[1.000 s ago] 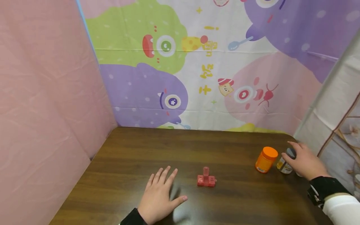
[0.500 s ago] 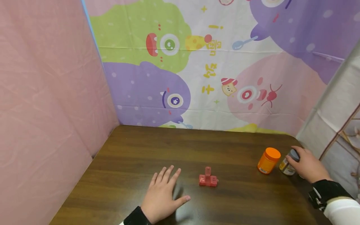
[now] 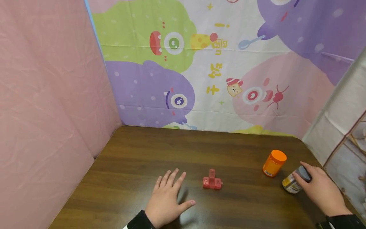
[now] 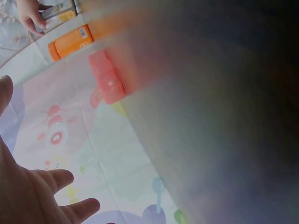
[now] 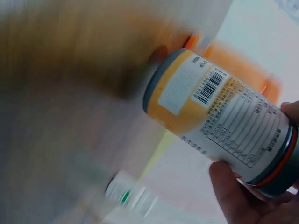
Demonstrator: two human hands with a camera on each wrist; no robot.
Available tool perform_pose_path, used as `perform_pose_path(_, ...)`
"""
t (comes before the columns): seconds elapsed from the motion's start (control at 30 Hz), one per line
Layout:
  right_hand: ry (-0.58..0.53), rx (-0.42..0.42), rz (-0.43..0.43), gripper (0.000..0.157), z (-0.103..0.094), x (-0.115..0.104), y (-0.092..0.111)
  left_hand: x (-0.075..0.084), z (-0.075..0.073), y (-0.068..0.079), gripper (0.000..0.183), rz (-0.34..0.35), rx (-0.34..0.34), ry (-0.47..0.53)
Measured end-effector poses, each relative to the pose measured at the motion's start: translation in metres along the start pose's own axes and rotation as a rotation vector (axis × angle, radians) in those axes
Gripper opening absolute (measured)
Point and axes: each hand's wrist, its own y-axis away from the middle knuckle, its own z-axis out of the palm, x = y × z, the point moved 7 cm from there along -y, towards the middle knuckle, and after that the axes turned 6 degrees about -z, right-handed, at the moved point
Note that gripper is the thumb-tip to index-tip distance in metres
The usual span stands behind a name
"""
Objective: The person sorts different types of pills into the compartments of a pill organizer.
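Note:
My right hand (image 3: pixel 324 187) grips a supplement bottle (image 3: pixel 293 183) by its grey-lidded end. Tilted, the bottle shows a yellow and white label with a barcode in the right wrist view, its base pointing away from the palm. Fingers spread, my left hand (image 3: pixel 167 198) is over the front of the table, holding nothing. To its right sits a small red pill box (image 3: pixel 212 183) with one part, seemingly a lid, sticking up. An orange bottle (image 3: pixel 274 163) with an orange cap stands just left of the held one.
A white bottle (image 5: pixel 131 193) with a green mark shows in the right wrist view. The brown wooden table (image 3: pixel 160 146) meets a cartoon-printed curtain (image 3: pixel 211 63) at the back. A pink cloth (image 3: pixel 51 95) hangs along the left side.
My right hand has closed on the grey-lidded bottle, tipped it and brought it nearer the front. My left hand keeps its spread pose. The view has shifted slightly.

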Motion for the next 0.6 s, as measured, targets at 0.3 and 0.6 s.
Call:
perform_pose_path(0.3,-0.091,0.008,-0.239,0.056,0.013,-0.113,0.028,0.004,0.001,0.002,0.093,0.008,0.018,-0.004)
perform_pose_path(0.6,-0.124,-0.074,-0.443,0.053,0.036,-0.226,0.027,0.015,0.004,0.002,0.096,0.027,0.029,-0.005)
